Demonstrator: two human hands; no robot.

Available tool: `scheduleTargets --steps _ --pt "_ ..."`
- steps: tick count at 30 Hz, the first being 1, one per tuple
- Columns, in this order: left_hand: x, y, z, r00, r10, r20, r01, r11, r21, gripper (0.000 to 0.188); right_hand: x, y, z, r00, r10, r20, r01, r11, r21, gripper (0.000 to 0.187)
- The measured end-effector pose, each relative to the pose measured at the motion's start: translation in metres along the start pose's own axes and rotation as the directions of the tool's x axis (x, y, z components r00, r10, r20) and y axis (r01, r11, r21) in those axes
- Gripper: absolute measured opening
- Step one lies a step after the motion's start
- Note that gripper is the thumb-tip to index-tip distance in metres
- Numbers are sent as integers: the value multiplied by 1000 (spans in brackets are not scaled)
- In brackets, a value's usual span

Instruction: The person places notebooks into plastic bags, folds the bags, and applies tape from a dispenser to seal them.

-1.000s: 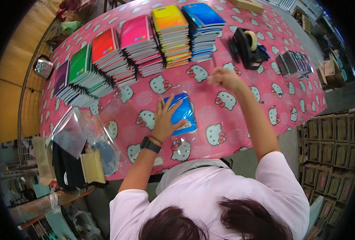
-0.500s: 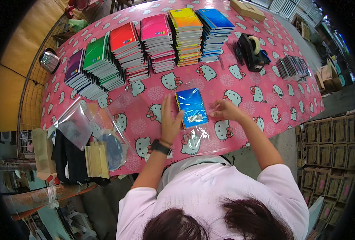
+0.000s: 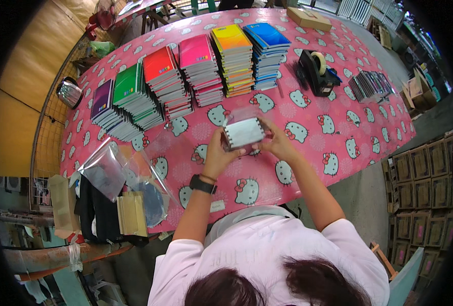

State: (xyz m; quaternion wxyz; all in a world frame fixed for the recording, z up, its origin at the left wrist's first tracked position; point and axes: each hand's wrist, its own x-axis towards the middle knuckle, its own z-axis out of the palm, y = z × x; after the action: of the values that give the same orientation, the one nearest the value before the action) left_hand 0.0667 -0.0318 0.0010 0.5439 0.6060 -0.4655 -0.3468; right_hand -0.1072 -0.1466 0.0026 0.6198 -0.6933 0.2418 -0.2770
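Note:
Both hands grip a small bundle of spiral notebooks [image 3: 244, 134] above the near middle of the table. Its white page side faces up, with dark coil loops along the left and right edges, and clear plastic film shows around its far side. My left hand [image 3: 222, 152] closes on the bundle's left side, thumb at the near edge. From the right, my right hand [image 3: 276, 143] holds the other side, its thumb also near the front edge. The covers are hidden from this angle.
Stacks of purple [image 3: 102, 97], green [image 3: 128, 84], red [image 3: 160, 64], pink [image 3: 196, 50], yellow [image 3: 231, 38] and blue notebooks [image 3: 267, 35] stand behind. Right are a tape dispenser [image 3: 315, 76] and a pile of small packs [image 3: 370, 85]. Clear plastic sleeves [image 3: 104, 166] lie left; a white label [image 3: 217, 206] lies near.
The blue-covered notebook lying flat in clear plastic has been taken up and tipped, so its page side now shows. Both hands have closed on it. A white label now shows near the table edge.

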Motion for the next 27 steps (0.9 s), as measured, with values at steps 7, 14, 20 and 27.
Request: scheduleTargets --steps 7,14,20,27 --pt "-9 -12 0 995 98 30 -88 971 -223 87 -19 13 0 998 -45 -44 31 960 -279 80" --pt "-12 70 -20 838 491 238 -502 521 690 47 -35 -21 -28 974 -223 45 223 892 -394 59" --pt "-10 74 -31 772 635 5 -557 673 487 30 -12 -29 -27 935 -270 230 351 799 -489 52" --pt "-39 9 -28 914 399 78 -383 779 497 54 -1 -22 -18 876 -237 420 431 776 -461 64"
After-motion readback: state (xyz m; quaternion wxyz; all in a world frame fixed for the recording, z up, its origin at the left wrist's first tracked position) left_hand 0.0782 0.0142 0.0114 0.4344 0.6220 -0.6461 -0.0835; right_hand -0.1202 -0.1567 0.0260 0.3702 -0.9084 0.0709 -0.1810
